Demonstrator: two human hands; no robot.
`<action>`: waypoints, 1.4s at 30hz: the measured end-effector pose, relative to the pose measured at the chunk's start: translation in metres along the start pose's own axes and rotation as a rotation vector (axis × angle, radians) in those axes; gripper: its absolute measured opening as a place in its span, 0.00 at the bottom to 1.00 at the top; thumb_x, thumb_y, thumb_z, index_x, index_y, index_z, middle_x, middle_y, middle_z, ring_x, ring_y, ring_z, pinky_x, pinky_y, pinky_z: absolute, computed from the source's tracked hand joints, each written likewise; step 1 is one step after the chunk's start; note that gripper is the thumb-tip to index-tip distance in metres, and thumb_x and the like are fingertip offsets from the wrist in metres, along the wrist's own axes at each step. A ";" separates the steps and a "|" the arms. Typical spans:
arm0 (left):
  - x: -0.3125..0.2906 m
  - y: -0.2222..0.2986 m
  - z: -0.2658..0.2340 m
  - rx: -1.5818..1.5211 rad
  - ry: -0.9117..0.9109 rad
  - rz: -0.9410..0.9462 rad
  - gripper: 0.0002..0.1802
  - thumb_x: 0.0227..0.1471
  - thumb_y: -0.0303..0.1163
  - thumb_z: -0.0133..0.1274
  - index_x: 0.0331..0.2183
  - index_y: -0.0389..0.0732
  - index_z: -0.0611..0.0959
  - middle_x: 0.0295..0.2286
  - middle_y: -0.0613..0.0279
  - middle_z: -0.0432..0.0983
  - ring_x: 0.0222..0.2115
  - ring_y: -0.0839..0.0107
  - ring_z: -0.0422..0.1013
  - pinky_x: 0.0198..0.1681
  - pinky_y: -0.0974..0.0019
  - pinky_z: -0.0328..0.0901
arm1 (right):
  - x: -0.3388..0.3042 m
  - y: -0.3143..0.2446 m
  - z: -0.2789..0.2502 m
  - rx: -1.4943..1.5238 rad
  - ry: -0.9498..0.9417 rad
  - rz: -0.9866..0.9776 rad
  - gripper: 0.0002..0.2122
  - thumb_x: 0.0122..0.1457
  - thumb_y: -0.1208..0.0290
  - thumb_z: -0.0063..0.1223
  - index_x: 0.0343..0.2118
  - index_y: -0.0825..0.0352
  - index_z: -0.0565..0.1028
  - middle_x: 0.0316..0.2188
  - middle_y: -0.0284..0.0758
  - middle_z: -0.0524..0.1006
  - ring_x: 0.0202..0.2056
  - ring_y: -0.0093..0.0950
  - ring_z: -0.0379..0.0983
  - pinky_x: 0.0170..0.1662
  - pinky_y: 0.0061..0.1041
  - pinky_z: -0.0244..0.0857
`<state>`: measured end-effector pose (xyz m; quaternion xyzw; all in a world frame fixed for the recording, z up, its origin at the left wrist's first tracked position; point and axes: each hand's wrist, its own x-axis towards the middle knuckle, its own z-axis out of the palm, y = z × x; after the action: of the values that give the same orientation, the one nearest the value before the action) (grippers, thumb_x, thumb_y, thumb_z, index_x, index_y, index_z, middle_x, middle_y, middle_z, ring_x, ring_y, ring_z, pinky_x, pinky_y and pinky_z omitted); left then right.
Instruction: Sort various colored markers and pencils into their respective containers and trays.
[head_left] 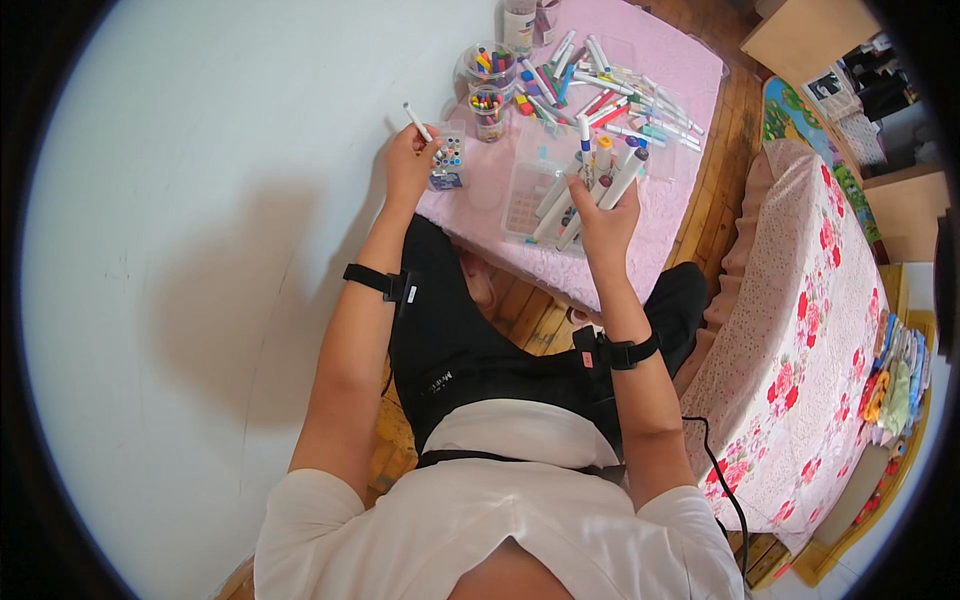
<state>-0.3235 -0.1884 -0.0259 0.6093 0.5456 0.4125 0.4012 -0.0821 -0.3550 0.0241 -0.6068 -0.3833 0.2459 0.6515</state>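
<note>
My left hand (408,165) is closed on a white marker (416,121), held at a slant over a small clear box (447,183). Round marker ends in several colours show inside that box. A bunch of white markers (628,177) with blue, yellow and dark ends is gripped in my right hand (609,222). Behind and below the bunch stands a clear plastic case (513,208), partly hidden by the markers and my hand. Whether the bunch touches the case, I cannot tell.
Loose markers (605,100) lie in a pile on the pink-covered table (690,40). Clear tubs (489,122) of coloured pens stand by the white wall (250,130) on the left. To the right is a bed with a flowered cover (790,330).
</note>
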 end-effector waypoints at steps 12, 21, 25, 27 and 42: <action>-0.015 0.024 0.013 0.352 0.280 0.211 0.17 0.53 0.35 0.63 0.44 0.40 0.82 0.42 0.56 0.75 0.39 0.66 0.70 0.45 0.60 0.67 | 0.002 0.005 -0.001 -0.013 0.030 -0.014 0.23 0.52 0.72 0.68 0.51 0.69 0.73 0.36 0.32 0.78 0.37 0.22 0.74 0.42 0.26 0.70; -0.020 0.014 0.028 0.473 0.253 0.585 0.18 0.64 0.38 0.50 0.50 0.39 0.78 0.51 0.54 0.75 0.51 0.56 0.69 0.56 0.57 0.63 | 0.003 -0.009 0.000 -0.051 0.025 -0.050 0.20 0.52 0.72 0.67 0.48 0.67 0.74 0.35 0.33 0.80 0.36 0.22 0.75 0.40 0.26 0.69; -0.064 0.073 0.062 -0.093 -0.401 0.336 0.18 0.58 0.33 0.57 0.49 0.38 0.78 0.46 0.54 0.77 0.46 0.59 0.73 0.52 0.58 0.67 | 0.002 -0.007 -0.001 0.000 0.004 -0.052 0.19 0.52 0.73 0.67 0.47 0.66 0.75 0.33 0.31 0.80 0.33 0.21 0.74 0.39 0.25 0.69; -0.087 0.085 0.083 -0.013 -0.444 0.370 0.20 0.56 0.32 0.60 0.49 0.38 0.78 0.45 0.53 0.78 0.44 0.59 0.74 0.50 0.59 0.68 | 0.003 -0.004 -0.002 0.014 -0.005 -0.047 0.19 0.52 0.72 0.68 0.47 0.65 0.75 0.33 0.31 0.79 0.33 0.21 0.74 0.39 0.25 0.69; -0.115 0.061 0.096 -0.130 -0.585 0.105 0.18 0.54 0.19 0.60 0.47 0.36 0.80 0.44 0.56 0.80 0.41 0.72 0.78 0.45 0.67 0.73 | 0.000 -0.007 -0.012 0.157 -0.022 0.072 0.14 0.56 0.74 0.66 0.44 0.70 0.75 0.34 0.31 0.81 0.33 0.18 0.76 0.36 0.20 0.70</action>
<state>-0.2202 -0.3114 -0.0087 0.7027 0.3472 0.2735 0.5575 -0.0735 -0.3633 0.0314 -0.5645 -0.3480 0.3052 0.6834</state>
